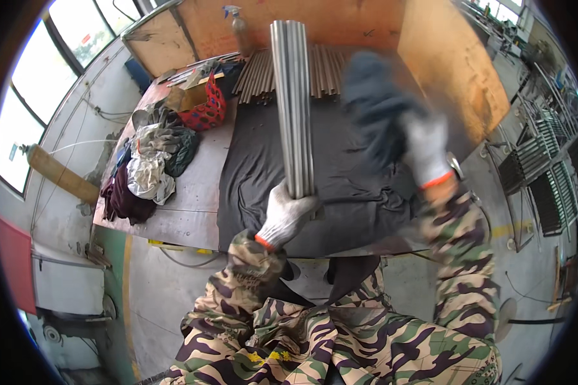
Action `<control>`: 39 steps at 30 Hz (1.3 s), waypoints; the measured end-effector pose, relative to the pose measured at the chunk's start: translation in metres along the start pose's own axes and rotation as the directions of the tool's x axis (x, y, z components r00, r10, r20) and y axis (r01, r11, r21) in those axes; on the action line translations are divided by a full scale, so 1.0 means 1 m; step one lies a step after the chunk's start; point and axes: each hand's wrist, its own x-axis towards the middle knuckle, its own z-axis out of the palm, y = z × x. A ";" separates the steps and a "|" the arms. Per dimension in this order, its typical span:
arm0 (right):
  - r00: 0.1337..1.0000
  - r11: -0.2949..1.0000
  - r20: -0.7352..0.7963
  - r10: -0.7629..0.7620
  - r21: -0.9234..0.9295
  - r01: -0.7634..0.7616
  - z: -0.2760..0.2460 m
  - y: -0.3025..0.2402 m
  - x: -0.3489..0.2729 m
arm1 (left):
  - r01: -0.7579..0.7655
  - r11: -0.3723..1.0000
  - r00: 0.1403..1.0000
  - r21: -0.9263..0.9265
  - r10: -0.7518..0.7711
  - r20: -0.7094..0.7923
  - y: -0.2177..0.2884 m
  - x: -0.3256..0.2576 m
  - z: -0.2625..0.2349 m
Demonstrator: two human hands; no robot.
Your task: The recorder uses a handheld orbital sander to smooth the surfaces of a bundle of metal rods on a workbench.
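Bundle of slim silvery metal rods (292, 109) runs from the top centre of the frame down to its middle, the rods lying side by side. Left hand (286, 215), in a white knit glove with an orange cuff, is wrapped firmly around the bundle's lower end, just below the centre of the frame. Right hand (425, 144), gloved alike, is right of centre and grasps a dark blue-grey cloth (374, 102), which is apart from the rods in the picture; motion blur hides its separate fingers. Both forearms wear camouflage sleeves (465, 263).

Beneath the hands, a wrinkled black cloth (253, 173) covers the middle of a workbench (196, 192). Brownish rods (257, 74) lie in a row along its far edge, at the upper centre, on both sides of the bundle. A spray bottle (239, 33) is near them, before an orange-brown wooden panel (340, 22). At left, a heap of gloves and rags (151, 167) lies on the bench, just below a red dark-spotted bag (207, 110). A gas cylinder (64, 173) leans at the far left; metal racks (539, 154) occupy the right edge.
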 end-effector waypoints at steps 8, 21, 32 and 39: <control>0.972 0.987 -0.194 -0.131 -0.118 0.110 0.125 0.014 -0.110 | 0.232 0.881 0.924 -0.413 -0.332 -0.189 -0.251 0.035 -0.059; 0.839 0.154 0.481 0.253 0.836 -0.526 0.044 0.012 -0.033 | 0.571 0.777 0.695 -0.264 -0.286 0.660 -0.042 -0.085 0.012; 0.864 0.019 0.460 0.205 0.881 -0.473 0.079 0.020 -0.109 | 0.784 0.572 0.457 -0.240 -0.272 0.847 -0.074 -0.089 -0.025; 0.893 0.215 0.415 0.176 0.869 -0.446 0.059 0.065 -0.044 | 0.674 0.739 0.551 -0.015 -0.489 0.676 -0.057 -0.123 -0.052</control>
